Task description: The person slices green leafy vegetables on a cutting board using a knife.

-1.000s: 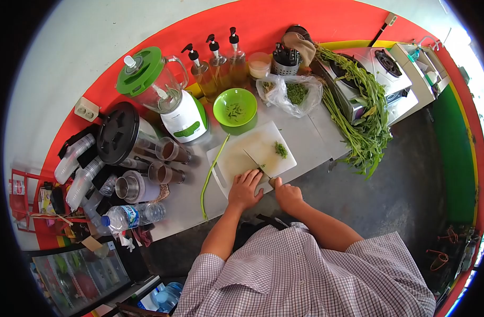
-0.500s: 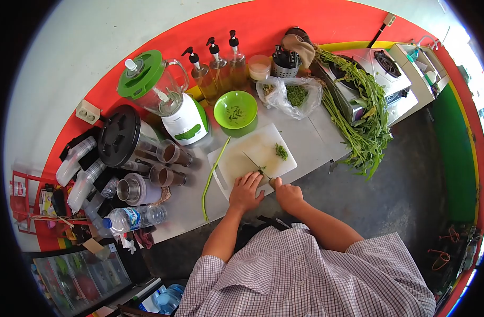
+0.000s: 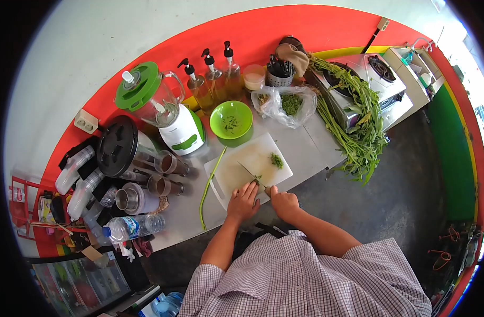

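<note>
My right hand [image 3: 285, 204] grips the handle of a kitchen knife [image 3: 247, 169], whose blade points up and left across the white cutting board [image 3: 232, 182]. Beside the blade, my left hand [image 3: 243, 201] rests at the board's lower edge. Its fingers press together on small green stem pieces [image 3: 259, 177], partly hidden beneath them. A small heap of chopped greens [image 3: 276, 160] lies on the board's right side. Along the board's left edge runs a long green stem [image 3: 209, 186]. Behind the board is a green bowl [image 3: 231, 134] with some cut green pieces inside.
A blender [image 3: 181, 132], pump bottles [image 3: 214, 82] and a plastic bag of greens [image 3: 300, 108] line the back. Leafy stems [image 3: 364, 119] drape over a gas stove [image 3: 376, 79] at right. Cups [image 3: 165, 186] and a water bottle [image 3: 136, 226] stand at left.
The whole view has shifted slightly, with the counter lower in the picture. Both hands stay at the board's lower edge, the knife still in my right hand; more of its blade shows.
</note>
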